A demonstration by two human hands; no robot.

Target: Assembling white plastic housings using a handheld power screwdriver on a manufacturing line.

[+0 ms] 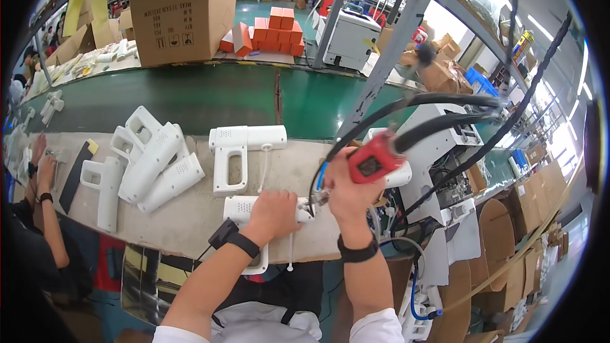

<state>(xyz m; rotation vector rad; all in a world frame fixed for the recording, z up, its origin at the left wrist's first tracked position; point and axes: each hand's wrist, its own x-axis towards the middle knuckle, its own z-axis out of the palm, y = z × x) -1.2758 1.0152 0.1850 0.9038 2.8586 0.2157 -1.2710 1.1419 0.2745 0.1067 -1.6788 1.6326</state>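
Note:
My left hand (274, 216) is closed over a white gun-shaped plastic housing (239, 206) at the table's front edge, its handle pointing toward me. A thin white strap hangs from it. My right hand (351, 194) grips a red power screwdriver (376, 157) with thick black hoses and a blue tube. Its metal nose slants down to the right end of the housing, close to my left fingers; whether the bit touches is too small to tell. Just beyond lies another white housing (262, 135) with a loop handle and strap.
Several white housings (150, 162) are piled on the left of the table (184, 221), by a black strip (75, 178). Behind runs a green conveyor (222, 92). A co-worker's hands (44, 165) are at far left. A machine (438, 146) and a grey post (394, 51) stand right.

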